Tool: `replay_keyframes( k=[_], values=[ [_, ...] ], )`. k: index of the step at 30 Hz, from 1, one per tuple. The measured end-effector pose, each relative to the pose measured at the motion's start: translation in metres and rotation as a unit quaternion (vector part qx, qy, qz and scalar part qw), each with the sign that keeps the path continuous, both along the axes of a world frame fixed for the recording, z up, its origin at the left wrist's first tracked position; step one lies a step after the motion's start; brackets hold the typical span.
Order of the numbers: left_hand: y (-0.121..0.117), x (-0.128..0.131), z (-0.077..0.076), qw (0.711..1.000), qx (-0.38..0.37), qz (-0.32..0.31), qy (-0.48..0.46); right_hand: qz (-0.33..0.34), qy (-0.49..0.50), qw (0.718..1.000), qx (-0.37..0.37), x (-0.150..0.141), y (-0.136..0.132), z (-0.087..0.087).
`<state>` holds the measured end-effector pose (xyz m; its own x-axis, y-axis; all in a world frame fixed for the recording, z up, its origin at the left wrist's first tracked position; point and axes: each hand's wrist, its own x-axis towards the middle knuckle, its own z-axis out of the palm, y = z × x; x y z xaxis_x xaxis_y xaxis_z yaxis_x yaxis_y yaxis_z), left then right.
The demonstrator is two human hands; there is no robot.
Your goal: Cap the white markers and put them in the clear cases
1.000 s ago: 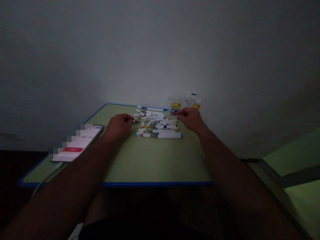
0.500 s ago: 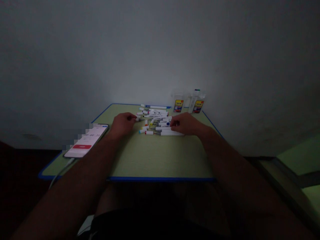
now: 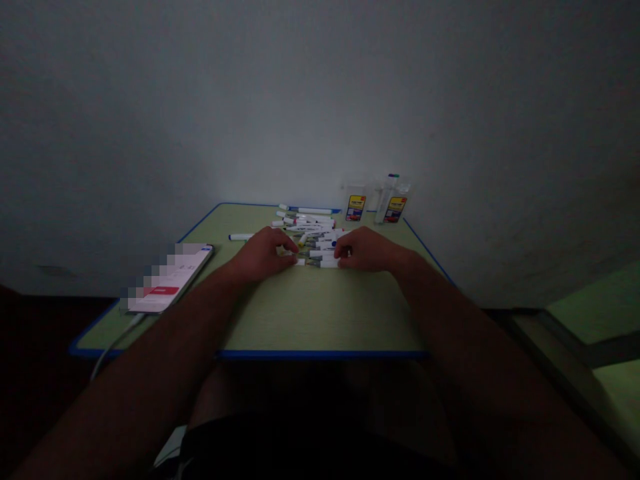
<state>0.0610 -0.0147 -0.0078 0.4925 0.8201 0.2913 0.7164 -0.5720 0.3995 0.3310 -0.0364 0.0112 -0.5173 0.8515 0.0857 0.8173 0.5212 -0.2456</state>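
Observation:
A pile of several white marker pens with coloured caps lies at the middle of a small green table with a blue edge. My left hand rests on the pile's left side with curled fingers touching the near pens. My right hand lies on the pile's right side, fingers bent against a white pen. Both hands press inward on the near pens from opposite ends. One loose pen lies apart to the left. The room is dim.
A lit phone with a cable lies at the table's left. Two clear plastic pen cases with yellow labels stand at the back right by the wall; one holds an upright pen. My knees are under the near edge.
Both hands moved toward each other and nearer to me, closing in on the front of the pen pile. One pen now lies alone at the left.

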Motion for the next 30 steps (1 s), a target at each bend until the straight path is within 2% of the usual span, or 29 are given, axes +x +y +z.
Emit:
replay_keyframes(
  k=[6,18,25,30],
  values=[
    [0.0011,0.0005,-0.0016,0.997,0.036,-0.056,0.046,-0.003,-0.021,1.0,-0.016,-0.0029,-0.0017,0.0017],
    [0.0008,0.0024,-0.0035,0.996,0.037,-0.053,0.057,-0.014,-0.071,0.996,-0.052,-0.0068,-0.0089,0.0067],
    [-0.0017,0.0035,-0.0006,0.996,0.023,-0.051,0.074,-0.006,0.011,1.0,-0.024,-0.0018,-0.0066,0.0092],
    [-0.0036,0.0039,0.0003,0.995,0.023,-0.072,0.059,-0.007,0.05,0.998,-0.041,0.0006,-0.0048,0.0073]
  ],
)
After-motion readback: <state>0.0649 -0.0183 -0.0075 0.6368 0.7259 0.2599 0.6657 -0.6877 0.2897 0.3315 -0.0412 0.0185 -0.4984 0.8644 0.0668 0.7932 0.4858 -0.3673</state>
